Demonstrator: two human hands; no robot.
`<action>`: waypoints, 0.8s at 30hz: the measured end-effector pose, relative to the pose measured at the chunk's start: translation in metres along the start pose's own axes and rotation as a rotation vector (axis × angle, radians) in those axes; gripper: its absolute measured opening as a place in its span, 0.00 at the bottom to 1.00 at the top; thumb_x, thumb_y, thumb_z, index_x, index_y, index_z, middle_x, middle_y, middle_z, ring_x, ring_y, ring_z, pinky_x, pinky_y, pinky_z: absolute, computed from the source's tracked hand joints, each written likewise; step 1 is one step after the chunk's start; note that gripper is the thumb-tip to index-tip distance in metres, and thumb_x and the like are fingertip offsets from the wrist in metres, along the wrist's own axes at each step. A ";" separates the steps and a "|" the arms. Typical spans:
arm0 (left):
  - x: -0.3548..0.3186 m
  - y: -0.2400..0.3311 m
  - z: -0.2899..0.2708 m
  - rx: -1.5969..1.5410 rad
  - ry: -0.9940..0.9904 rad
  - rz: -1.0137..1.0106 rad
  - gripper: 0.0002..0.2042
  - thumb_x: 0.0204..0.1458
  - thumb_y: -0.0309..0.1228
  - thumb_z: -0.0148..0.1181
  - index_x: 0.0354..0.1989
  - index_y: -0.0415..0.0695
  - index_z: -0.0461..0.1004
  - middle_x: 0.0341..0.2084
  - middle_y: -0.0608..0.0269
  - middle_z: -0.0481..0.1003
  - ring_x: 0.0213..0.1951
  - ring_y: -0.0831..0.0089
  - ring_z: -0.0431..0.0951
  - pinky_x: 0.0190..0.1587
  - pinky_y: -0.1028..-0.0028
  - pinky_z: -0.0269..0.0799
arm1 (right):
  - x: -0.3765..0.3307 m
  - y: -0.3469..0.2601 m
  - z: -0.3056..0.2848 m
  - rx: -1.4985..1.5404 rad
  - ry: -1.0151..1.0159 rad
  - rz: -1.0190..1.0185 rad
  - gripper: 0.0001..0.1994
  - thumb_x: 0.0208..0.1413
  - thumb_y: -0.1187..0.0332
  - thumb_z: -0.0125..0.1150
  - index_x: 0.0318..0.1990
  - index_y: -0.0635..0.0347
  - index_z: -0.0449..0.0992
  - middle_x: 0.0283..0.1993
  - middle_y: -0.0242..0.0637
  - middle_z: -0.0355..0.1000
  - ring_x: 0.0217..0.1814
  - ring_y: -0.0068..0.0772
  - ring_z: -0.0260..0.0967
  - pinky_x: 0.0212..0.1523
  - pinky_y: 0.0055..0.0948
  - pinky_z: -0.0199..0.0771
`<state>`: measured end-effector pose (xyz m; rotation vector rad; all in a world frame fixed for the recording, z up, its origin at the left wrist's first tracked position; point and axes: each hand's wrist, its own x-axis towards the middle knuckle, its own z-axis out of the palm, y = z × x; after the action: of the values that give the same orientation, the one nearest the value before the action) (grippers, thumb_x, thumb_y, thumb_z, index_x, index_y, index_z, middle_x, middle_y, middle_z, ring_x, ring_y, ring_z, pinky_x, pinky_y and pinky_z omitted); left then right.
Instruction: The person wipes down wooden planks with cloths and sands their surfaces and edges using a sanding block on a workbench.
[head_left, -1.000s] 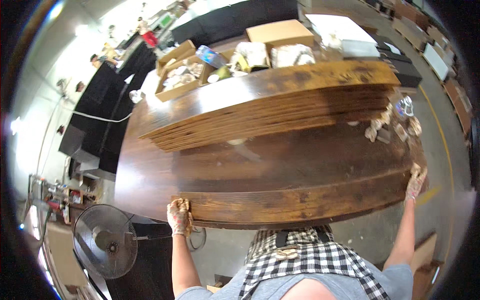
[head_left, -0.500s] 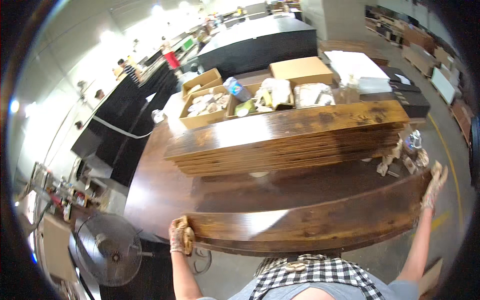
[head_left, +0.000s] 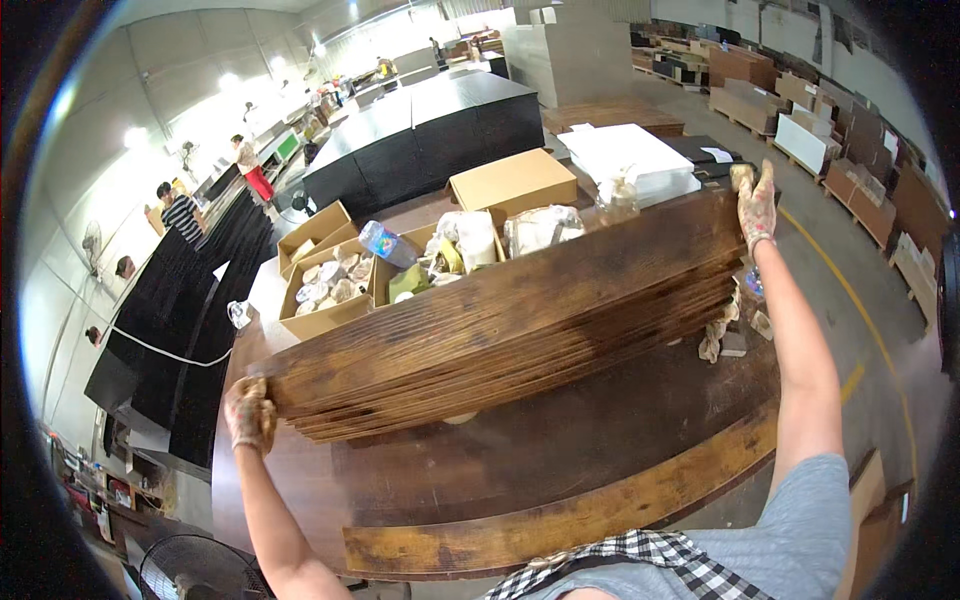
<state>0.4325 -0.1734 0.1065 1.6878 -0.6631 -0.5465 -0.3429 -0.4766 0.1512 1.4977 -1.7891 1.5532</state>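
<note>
While the hands (head_left: 248, 412) clasp its ends, the long board (head_left: 500, 302) shows mottled brown wood grain.

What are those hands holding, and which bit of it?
The top long brown board, by its two short ends: left hand at one, right hand at the other.
</note>
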 end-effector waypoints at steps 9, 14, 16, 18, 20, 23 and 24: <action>0.012 -0.018 0.018 0.494 0.178 0.339 0.11 0.59 0.30 0.54 0.45 0.38 0.76 0.35 0.58 0.80 0.29 0.70 0.78 0.35 0.73 0.73 | -0.038 0.011 -0.007 0.349 -0.082 0.059 0.26 0.64 0.69 0.50 0.67 0.62 0.53 0.60 0.42 0.63 0.59 0.34 0.64 0.61 0.34 0.64; -0.052 0.026 0.039 -0.018 0.119 0.785 0.19 0.61 0.26 0.51 0.62 0.42 0.64 0.46 0.62 0.74 0.40 0.80 0.74 0.44 0.80 0.71 | -0.136 -0.108 -0.063 0.740 -0.382 0.067 0.31 0.62 0.62 0.54 0.69 0.58 0.51 0.64 0.43 0.56 0.65 0.33 0.56 0.66 0.35 0.58; -0.110 0.074 0.071 -0.067 -0.091 0.878 0.34 0.52 0.37 0.65 0.65 0.36 0.59 0.48 0.63 0.73 0.46 0.74 0.74 0.51 0.76 0.70 | -0.171 -0.111 -0.081 0.874 -0.513 0.053 0.33 0.61 0.60 0.56 0.69 0.59 0.51 0.63 0.40 0.58 0.65 0.32 0.56 0.65 0.34 0.60; -0.166 0.117 0.100 -0.019 0.017 1.220 0.40 0.49 0.49 0.65 0.66 0.38 0.57 0.54 0.55 0.71 0.47 0.70 0.75 0.50 0.73 0.72 | -0.200 -0.126 -0.101 0.856 -0.491 0.052 0.32 0.61 0.63 0.55 0.69 0.61 0.50 0.67 0.38 0.55 0.65 0.31 0.56 0.65 0.32 0.58; -0.196 0.167 0.064 0.151 -0.416 1.475 0.36 0.45 0.30 0.67 0.64 0.41 0.58 0.45 0.53 0.74 0.44 0.64 0.76 0.48 0.64 0.74 | -0.219 -0.113 -0.116 0.967 -0.519 0.137 0.33 0.60 0.62 0.55 0.69 0.62 0.50 0.69 0.37 0.52 0.66 0.32 0.56 0.67 0.34 0.54; -0.192 0.163 0.005 0.785 -0.477 1.601 0.35 0.46 0.31 0.66 0.64 0.42 0.57 0.45 0.51 0.74 0.44 0.62 0.76 0.47 0.61 0.75 | -0.251 -0.115 -0.128 0.819 -0.528 0.096 0.32 0.61 0.60 0.53 0.69 0.62 0.51 0.70 0.38 0.51 0.69 0.34 0.53 0.70 0.36 0.50; -0.186 0.163 0.001 0.789 -0.429 1.612 0.35 0.46 0.31 0.66 0.63 0.42 0.58 0.45 0.51 0.74 0.44 0.62 0.76 0.47 0.61 0.75 | -0.268 -0.113 -0.119 0.897 -0.564 0.234 0.31 0.62 0.57 0.52 0.68 0.62 0.53 0.71 0.40 0.50 0.72 0.36 0.48 0.72 0.39 0.45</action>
<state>0.2740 -0.0721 0.2668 1.0929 -2.3927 0.6322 -0.1867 -0.2284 0.0394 2.3784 -1.6247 2.4358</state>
